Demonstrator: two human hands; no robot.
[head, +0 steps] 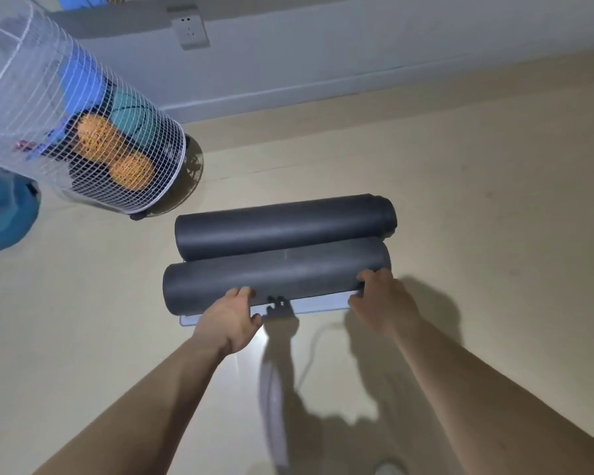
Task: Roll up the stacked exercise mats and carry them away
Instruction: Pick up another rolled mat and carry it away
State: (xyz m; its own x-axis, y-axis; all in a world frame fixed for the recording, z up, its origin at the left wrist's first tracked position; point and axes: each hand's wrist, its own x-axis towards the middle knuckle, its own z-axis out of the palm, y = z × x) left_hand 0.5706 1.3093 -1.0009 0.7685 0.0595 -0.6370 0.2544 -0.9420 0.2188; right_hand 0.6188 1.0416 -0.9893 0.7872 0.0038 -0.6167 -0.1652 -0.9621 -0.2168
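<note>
Two dark grey rolled exercise mats lie side by side on the beige floor. The far roll (285,224) is free of my hands. The near roll (275,279) rests on a pale mat edge (319,305) that shows beneath it. My left hand (232,322) presses against the near roll's left part, fingers curled on its front side. My right hand (383,299) grips the near roll close to its right end, fingers over the top.
A white wire basket (83,132) with orange, blue and teal items stands at the upper left. A blue object (4,217) sits at the far left. A grey wall with a socket (190,29) runs behind. A white cord (318,341) lies on the floor.
</note>
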